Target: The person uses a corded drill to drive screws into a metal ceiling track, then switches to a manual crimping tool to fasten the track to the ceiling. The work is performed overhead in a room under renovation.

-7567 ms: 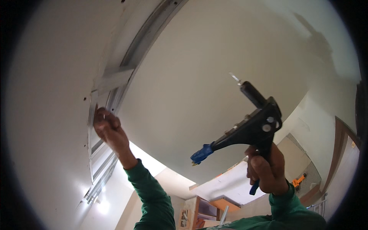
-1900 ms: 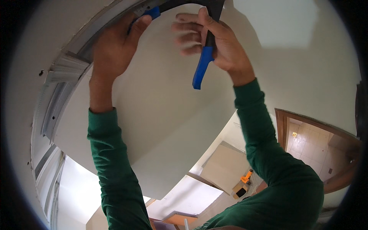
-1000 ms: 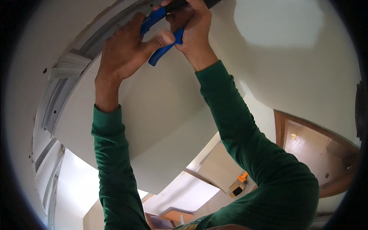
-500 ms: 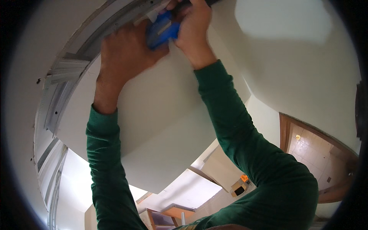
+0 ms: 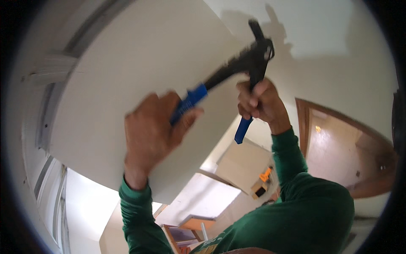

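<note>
A plier-like crimping tool (image 5: 237,63) with a black body and two blue-gripped handles is spread wide open in front of me, its head tilted up to the right. My left hand (image 5: 150,125) is wrapped round one blue grip. On the other handle, my right hand (image 5: 262,101) closes around the black shank above the blue end, which sticks out below the fingers. The large pale board (image 5: 110,76) lies behind the tool and my left hand. Nothing is visible between the tool's jaws; they are small and slightly blurred.
Metal profiles (image 5: 46,114) run along the left side at the board's edge. A pale wall (image 5: 334,80) carrying the tool's shadow and a wooden-framed doorway (image 5: 302,122) are at right. Below are an orange object (image 5: 265,174), a small box (image 5: 259,189) and a wooden shelf unit (image 5: 173,239).
Both hands have come down from the metal profile at the top, bringing the crimping tool with them. My right hand has swung right, and the tool's handles are now spread far apart.
</note>
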`<move>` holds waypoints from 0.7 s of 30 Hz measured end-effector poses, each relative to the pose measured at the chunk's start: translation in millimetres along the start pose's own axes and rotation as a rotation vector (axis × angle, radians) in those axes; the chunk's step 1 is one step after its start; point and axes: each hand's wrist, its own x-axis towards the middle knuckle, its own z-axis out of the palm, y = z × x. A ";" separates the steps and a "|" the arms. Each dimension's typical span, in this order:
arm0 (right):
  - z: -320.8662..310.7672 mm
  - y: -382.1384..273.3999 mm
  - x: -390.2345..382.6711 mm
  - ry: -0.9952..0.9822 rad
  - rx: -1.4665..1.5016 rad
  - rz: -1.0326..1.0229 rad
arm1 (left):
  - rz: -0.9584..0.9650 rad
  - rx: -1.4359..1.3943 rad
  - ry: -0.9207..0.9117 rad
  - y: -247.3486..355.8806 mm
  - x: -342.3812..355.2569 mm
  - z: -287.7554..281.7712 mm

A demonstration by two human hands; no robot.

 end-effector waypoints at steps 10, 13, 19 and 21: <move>17.4 52.8 -143.0 0.672 -0.155 0.448 | -0.689 -1.443 -0.031 86.4 -128.1 103.5; -14.6 38.7 -166.9 0.588 -0.116 0.477 | -1.216 -2.265 0.044 108.4 -174.3 124.7; -13.3 56.5 -227.1 0.589 -0.167 0.646 | -1.310 -2.558 0.429 159.1 -187.9 183.3; 21.1 64.2 -224.1 0.622 -0.127 0.801 | -1.244 -2.591 0.571 167.6 -188.7 191.1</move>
